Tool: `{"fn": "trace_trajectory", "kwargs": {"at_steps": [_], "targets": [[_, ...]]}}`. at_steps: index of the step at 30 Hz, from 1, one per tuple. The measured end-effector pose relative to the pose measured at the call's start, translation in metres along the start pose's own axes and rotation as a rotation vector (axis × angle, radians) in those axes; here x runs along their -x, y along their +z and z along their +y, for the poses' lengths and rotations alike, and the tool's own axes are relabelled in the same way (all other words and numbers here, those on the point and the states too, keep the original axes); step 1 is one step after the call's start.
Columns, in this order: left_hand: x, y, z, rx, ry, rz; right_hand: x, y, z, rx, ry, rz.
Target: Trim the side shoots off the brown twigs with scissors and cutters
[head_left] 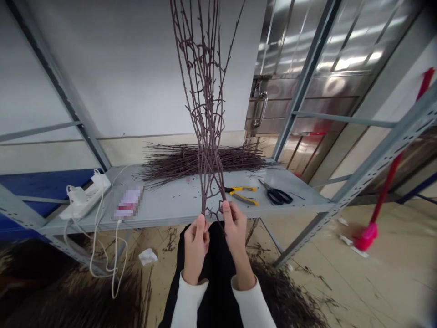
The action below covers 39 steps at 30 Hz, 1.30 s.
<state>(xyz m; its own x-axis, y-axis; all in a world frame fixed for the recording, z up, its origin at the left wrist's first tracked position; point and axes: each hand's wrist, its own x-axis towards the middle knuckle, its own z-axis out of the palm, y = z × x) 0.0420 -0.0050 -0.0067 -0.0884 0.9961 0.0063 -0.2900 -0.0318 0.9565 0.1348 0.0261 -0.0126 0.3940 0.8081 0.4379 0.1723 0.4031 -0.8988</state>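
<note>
Twig bunch [207,114]: upright over the shelf [170,206], stems crossing low. Left hand [196,243], right hand [235,227]: each pinches stem ends at the near edge. Likely risk: side shoots snap if tangled stems are pulled apart hard.

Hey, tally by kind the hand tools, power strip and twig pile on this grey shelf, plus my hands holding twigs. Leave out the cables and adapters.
Yellow-and-black pliers: 1
Black-handled scissors: 1
White power strip: 1
Twig pile: 1
Hands holding twigs: 2, left hand and right hand
Total: 6
</note>
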Motion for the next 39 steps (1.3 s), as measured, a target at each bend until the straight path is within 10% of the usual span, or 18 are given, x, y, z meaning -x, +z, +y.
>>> {"fn": "trace_trajectory", "kwargs": {"at_steps": [21,29,39], "targets": [[0.008,0.007,-0.007,0.045,-0.043,0.037,0.008,0.005,0.012,0.414,-0.134,0.195],[0.021,0.016,-0.003,0.152,-0.342,-0.053,-0.026,-0.023,0.012,0.412,-0.26,0.041],[0.026,0.013,0.004,0.183,-0.431,-0.038,-0.04,-0.011,0.013,0.336,-0.241,-0.111]]}}
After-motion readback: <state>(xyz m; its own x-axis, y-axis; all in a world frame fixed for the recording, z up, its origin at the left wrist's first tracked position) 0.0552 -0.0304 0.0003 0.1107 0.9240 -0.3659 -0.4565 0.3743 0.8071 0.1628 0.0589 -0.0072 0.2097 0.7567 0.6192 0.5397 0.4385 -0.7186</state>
